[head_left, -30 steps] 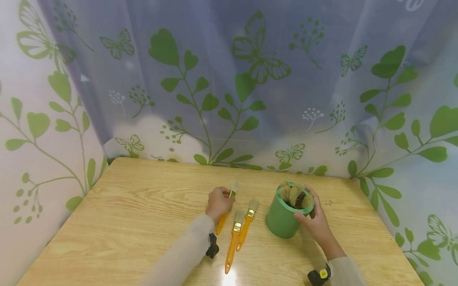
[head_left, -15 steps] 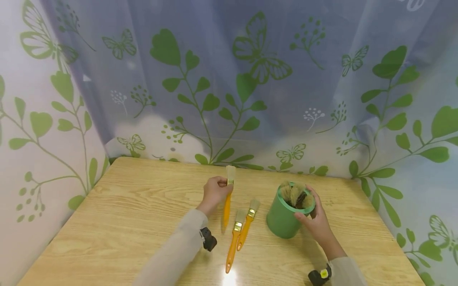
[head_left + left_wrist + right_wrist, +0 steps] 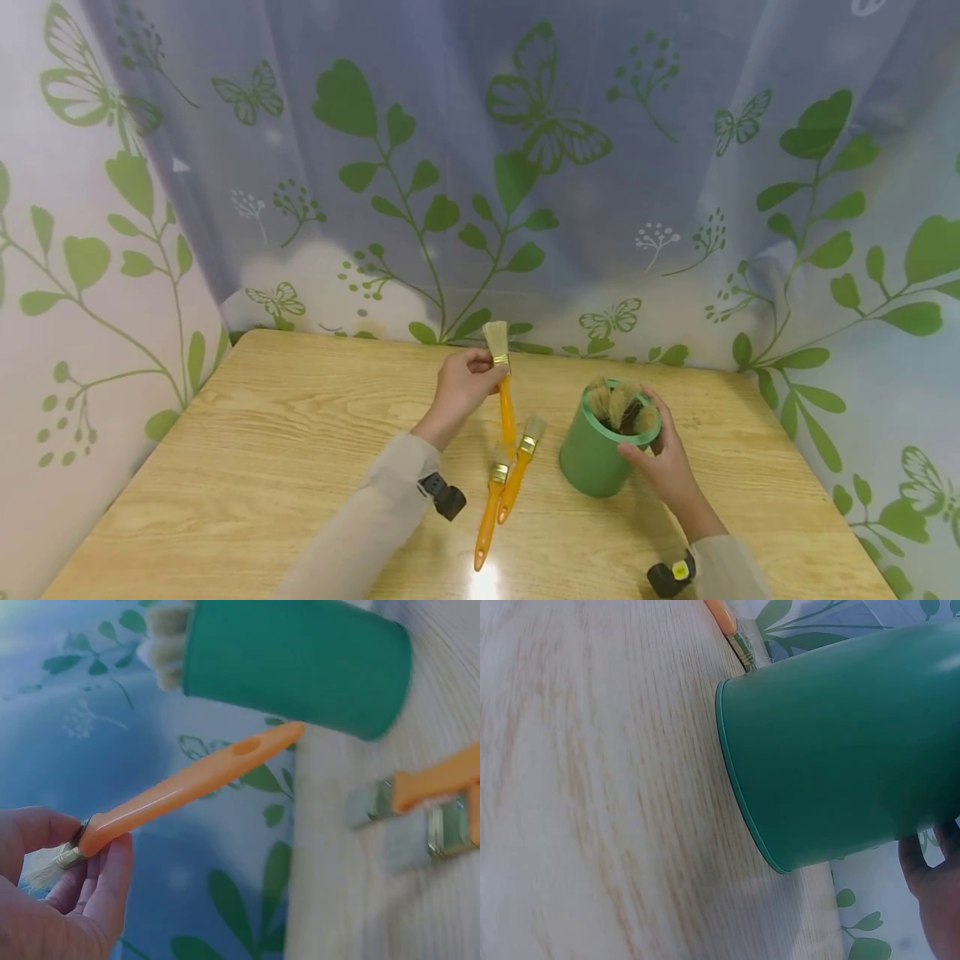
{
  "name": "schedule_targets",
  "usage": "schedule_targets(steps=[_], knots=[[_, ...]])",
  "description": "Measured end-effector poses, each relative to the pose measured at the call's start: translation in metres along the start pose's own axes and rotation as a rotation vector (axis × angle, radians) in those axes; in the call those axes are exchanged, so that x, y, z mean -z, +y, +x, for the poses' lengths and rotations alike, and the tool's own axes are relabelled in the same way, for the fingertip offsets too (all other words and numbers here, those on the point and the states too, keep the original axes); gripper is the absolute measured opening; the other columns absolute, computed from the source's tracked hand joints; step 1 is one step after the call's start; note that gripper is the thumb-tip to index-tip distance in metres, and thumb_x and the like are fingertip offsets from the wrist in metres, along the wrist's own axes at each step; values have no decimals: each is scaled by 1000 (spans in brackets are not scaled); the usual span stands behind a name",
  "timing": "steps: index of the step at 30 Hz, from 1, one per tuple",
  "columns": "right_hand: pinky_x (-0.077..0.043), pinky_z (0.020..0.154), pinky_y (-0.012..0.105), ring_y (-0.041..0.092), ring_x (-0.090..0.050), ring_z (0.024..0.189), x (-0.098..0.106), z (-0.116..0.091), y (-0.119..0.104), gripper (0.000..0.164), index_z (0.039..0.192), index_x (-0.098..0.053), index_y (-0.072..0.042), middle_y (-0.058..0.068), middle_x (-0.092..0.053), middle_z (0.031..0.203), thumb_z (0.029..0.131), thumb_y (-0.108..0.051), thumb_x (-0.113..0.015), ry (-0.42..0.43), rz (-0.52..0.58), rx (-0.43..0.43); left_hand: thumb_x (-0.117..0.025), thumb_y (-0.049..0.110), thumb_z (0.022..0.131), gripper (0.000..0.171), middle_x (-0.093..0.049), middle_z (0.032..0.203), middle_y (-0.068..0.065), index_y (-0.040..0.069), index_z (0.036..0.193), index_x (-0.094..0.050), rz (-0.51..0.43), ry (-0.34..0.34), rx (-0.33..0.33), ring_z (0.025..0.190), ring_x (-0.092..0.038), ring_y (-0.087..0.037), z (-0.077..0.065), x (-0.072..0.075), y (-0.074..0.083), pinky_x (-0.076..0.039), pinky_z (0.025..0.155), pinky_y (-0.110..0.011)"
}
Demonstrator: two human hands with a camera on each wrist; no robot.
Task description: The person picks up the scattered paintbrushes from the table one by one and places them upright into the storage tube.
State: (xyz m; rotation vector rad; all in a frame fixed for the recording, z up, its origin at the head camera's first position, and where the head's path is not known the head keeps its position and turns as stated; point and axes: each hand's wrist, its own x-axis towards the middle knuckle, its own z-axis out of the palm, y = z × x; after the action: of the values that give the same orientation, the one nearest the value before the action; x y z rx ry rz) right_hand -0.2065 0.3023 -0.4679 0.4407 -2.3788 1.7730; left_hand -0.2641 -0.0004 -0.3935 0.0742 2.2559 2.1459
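Note:
Upright above the table, an orange-handled paintbrush (image 3: pixel 507 412) is pinched by my left hand (image 3: pixel 461 387) near its metal ferrule, pale bristles upward. In the left wrist view its handle (image 3: pixel 187 784) points toward the green pot, apart from it. My right hand (image 3: pixel 666 468) holds the green pot (image 3: pixel 592 458) at the rim, thumb on the near side and fingers round the right. Several brushes (image 3: pixel 618 407) stand in the pot with bristles up; their handles are hidden inside. The right wrist view shows the pot's side (image 3: pixel 840 750) and its base slightly tilted on the table.
Two more orange paintbrushes lie on the wooden table (image 3: pixel 300 450) left of the pot: a nearer brush (image 3: pixel 487 521) and a second brush (image 3: pixel 516 479) beside it. A curtain (image 3: pixel 420 275) with leaves and butterflies hangs behind the table's back edge.
My left hand has lifted the paintbrush from the table, turned it upright, and moved it slightly right toward the pot. The right hand and the pot have stayed in place.

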Motion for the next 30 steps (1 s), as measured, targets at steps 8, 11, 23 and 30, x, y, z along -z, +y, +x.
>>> schedule_targets(steps=[8,11,23,30], knots=[[-14,107,70,-4,-28,129,1,1,0,84,154,-8,-17,21,-17,155,92,-9,-63,-2,1,6,-69,10,88,27,-66,105,-21,-7,108,-61,-79,-66,-78,93,-68,-27,-12,-14,26,-58,77,-31],[-14,107,70,-4,-29,129,1,1,1,85,154,-7,-13,21,-17,155,92,-7,-63,-2,4,5,-70,9,87,27,-66,105,-22,-8,106,-61,-122,-85,-120,93,-67,-28,-17,-20,32,-58,77,-31],[-29,103,11,-5,-29,131,0,-1,0,82,154,-9,-22,19,-18,155,93,-5,-60,-1,-12,-11,-73,13,86,23,-66,96,-13,-2,96,-58,-201,-114,-142,88,-67,-21,-39,-48,44,-57,77,-30],[-29,102,11,-3,-35,128,0,-1,0,82,154,-10,-22,17,-25,153,92,-3,-60,11,-25,-6,-73,18,86,23,-66,94,-10,0,94,-61,-158,-74,-226,88,-65,-19,-45,-67,40,-55,74,-25]])
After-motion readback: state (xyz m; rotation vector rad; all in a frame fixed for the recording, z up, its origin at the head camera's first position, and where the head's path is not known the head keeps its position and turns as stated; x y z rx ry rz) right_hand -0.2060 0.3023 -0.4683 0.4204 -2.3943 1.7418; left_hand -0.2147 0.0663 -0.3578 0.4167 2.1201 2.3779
